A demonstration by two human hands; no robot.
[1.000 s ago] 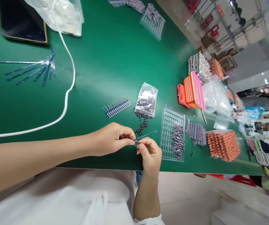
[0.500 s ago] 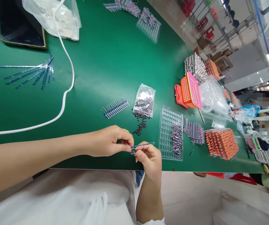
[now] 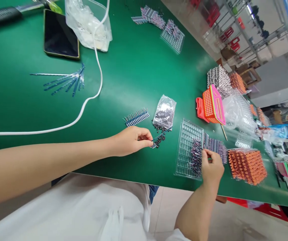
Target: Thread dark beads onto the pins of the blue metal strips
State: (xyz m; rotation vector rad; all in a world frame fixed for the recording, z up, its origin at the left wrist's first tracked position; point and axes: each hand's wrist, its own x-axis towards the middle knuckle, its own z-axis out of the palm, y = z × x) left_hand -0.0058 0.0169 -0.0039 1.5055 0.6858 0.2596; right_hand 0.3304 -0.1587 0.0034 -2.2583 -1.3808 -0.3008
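My left hand point(image 3: 136, 142) pinches the end of a thin blue strip point(image 3: 162, 134), which slants up to the right over loose small dark beads point(image 3: 161, 140). My right hand point(image 3: 212, 165) is at the right edge of a clear plastic tray point(image 3: 184, 147), thumb and fingertips pressed together; anything between them is hidden. Inside that tray lies a heap of small dark and pinkish wired parts point(image 3: 196, 157). A clear bag of dark beads point(image 3: 164, 112) lies behind the loose ones. Left of the bag is a row of blue strip pieces with thin wires point(image 3: 137, 117).
Right of my right hand lie rows of wired parts point(image 3: 216, 149) and a stack of orange pieces point(image 3: 246, 165). An orange and pink basket point(image 3: 211, 104) stands behind. A white cable point(image 3: 83, 105), a phone point(image 3: 61, 35), a plastic bag point(image 3: 91, 30) and fanned blue strips point(image 3: 71, 80) lie left.
My right hand has left the strip and moved right to the tray's edge. My left hand still holds the strip, now over the loose beads. The view has shifted left.
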